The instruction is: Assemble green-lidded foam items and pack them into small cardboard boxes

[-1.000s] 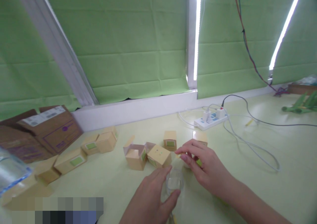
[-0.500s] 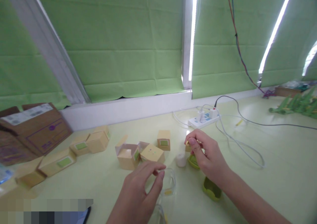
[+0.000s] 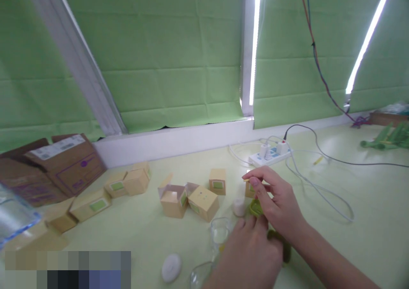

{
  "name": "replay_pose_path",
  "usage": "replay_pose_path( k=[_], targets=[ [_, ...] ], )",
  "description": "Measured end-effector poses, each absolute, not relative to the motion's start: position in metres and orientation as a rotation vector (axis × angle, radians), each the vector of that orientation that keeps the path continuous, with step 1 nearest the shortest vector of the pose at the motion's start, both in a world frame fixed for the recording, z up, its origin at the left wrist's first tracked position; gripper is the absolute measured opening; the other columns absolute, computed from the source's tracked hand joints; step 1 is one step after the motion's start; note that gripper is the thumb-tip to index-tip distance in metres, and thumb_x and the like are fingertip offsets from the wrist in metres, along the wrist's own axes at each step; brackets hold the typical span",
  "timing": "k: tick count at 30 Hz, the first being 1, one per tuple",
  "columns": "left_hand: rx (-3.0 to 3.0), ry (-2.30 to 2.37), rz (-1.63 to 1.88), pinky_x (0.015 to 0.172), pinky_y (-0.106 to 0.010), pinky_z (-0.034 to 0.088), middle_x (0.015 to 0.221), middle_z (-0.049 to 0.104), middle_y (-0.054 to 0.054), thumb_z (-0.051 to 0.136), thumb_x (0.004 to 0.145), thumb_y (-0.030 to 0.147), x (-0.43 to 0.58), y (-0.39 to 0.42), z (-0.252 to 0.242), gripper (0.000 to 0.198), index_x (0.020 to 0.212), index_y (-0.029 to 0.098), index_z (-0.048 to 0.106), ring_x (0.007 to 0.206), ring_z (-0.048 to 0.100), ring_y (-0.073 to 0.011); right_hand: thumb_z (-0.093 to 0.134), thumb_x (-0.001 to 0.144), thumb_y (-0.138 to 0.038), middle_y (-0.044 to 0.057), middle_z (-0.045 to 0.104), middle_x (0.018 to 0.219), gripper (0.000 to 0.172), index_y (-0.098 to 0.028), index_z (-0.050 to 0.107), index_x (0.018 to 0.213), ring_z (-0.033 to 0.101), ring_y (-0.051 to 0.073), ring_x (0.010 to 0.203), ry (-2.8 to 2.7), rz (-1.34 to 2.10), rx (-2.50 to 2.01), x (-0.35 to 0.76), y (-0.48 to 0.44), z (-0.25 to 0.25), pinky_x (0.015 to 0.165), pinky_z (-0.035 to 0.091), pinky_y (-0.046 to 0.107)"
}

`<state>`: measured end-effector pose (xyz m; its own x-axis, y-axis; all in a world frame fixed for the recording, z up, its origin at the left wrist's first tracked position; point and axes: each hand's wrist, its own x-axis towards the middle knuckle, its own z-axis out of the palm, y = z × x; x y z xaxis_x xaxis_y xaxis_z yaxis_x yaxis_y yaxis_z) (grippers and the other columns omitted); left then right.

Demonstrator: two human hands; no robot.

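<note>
Near the green container (image 3: 256, 207), your right hand (image 3: 277, 199) pinches a yellow sliver (image 3: 246, 180), best held lightly, your left hand (image 3: 249, 251) hiding its grip.

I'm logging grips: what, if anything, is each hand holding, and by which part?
The right hand pinches a small, thin yellow piece; which part is unclear. Whether the left hand holds anything is hidden.

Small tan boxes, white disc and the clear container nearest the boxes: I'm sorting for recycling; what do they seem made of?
Small tan boxes: matte card, judging by thin folded flaps. White disc: smooth, dull, perhaps plastic; its plain rounded surface leaves that open. Clear container: glossy glass or clear plastic; it's transparent with a pale rim.
</note>
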<state>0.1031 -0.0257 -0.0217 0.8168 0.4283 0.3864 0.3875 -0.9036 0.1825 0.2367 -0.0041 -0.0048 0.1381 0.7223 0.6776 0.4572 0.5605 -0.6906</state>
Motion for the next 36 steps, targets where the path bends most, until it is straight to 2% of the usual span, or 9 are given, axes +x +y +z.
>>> replay_pose_path(
  k=[3,6,10,12,17,20,25,30,36],
  targets=[
    [2.898,0.782,0.579,0.084,-0.051,0.059,0.106,0.071,-0.017,0.061,0.081,0.005,0.083,-0.026,-0.003,0.016,0.088,0.017,0.069,0.099,0.068,-0.0339,0.053,0.100,-0.029,0.005,0.067,0.097,0.018,-0.023,0.070,0.099,0.063,0.018,0.083,-1.422,0.279,-1.029,0.235,-0.003,-0.005,0.064,0.054,0.027],
    [2.702,1.015,0.657,0.095,-0.047,0.054,0.127,0.061,-0.014,0.057,0.080,0.004,0.056,-0.023,0.024,0.018,0.088,0.020,0.060,0.116,0.061,-0.0298,0.058,0.098,-0.031,0.004,0.068,0.098,0.015,-0.024,0.070,0.104,0.063,0.017,0.078,-1.299,0.345,-0.998,0.232,-0.004,-0.005,0.060,0.052,0.026],
    [2.538,1.116,0.884,0.085,-0.040,0.055,0.096,0.061,-0.003,0.056,0.083,0.007,0.026,-0.012,0.037,0.017,0.080,0.023,0.054,0.094,0.064,-0.0217,0.064,0.095,-0.027,0.002,0.068,0.089,0.012,-0.025,0.071,0.105,0.061,0.015,0.073,-1.315,0.340,-0.935,0.223,-0.010,-0.004,0.060,0.050,0.025],
    [2.464,1.151,1.007,0.079,-0.037,0.056,0.094,0.060,-0.002,0.058,0.081,0.009,0.017,-0.007,0.028,0.018,0.086,0.025,0.054,0.087,0.064,-0.0198,0.069,0.091,-0.022,0.001,0.069,0.086,0.011,-0.024,0.072,0.102,0.058,0.013,0.067,-1.427,0.282,-0.893,0.216,-0.014,-0.004,0.062,0.050,0.026],
    [2.257,1.237,1.191,0.065,-0.029,0.058,0.103,0.067,-0.001,0.063,0.081,0.015,0.004,-0.005,-0.001,0.046,0.120,0.029,0.043,0.074,0.068,-0.0159,0.075,0.085,-0.013,0.003,0.076,0.089,0.017,-0.018,0.072,0.101,0.060,0.013,0.068,-1.748,0.151,-0.673,0.205,-0.018,-0.003,0.067,0.049,0.027],
    [2.461,1.212,1.189,0.066,-0.028,0.058,0.112,0.066,-0.002,0.061,0.079,0.009,0.002,-0.008,-0.007,0.053,0.126,0.031,0.050,0.074,0.066,-0.0147,0.075,0.084,-0.009,0.004,0.077,0.088,0.019,-0.016,0.072,0.102,0.063,0.015,0.074,-1.813,0.122,-0.671,0.205,-0.016,-0.004,0.073,0.049,0.028],
    [2.566,1.112,1.189,0.085,-0.031,0.059,0.126,0.057,-0.008,0.060,0.080,0.005,0.005,-0.012,-0.009,0.059,0.133,0.030,0.052,0.108,0.065,-0.0206,0.076,0.083,-0.010,0.002,0.073,0.076,0.014,-0.017,0.073,0.095,0.061,0.015,0.071,-1.880,0.137,-0.751,0.205,-0.015,-0.006,0.069,0.047,0.027],
    [2.560,1.076,1.230,0.087,-0.027,0.059,0.125,0.061,-0.007,0.062,0.083,0.005,0.009,-0.013,-0.010,0.061,0.139,0.027,0.048,0.109,0.065,-0.0183,0.076,0.084,-0.013,0.002,0.069,0.076,0.008,-0.018,0.073,0.089,0.060,0.016,0.074,-1.873,0.146,-0.818,0.206,-0.015,-0.008,0.069,0.047,0.028],
    [2.566,1.034,1.344,0.096,-0.026,0.056,0.119,0.066,-0.005,0.066,0.082,0.006,0.013,-0.013,-0.008,0.052,0.129,0.025,0.057,0.111,0.066,-0.0172,0.072,0.089,-0.015,0.002,0.067,0.078,0.004,-0.018,0.071,0.088,0.058,0.017,0.077,-1.901,0.172,-0.844,0.208,-0.014,-0.010,0.073,0.046,0.029]
  ],
)
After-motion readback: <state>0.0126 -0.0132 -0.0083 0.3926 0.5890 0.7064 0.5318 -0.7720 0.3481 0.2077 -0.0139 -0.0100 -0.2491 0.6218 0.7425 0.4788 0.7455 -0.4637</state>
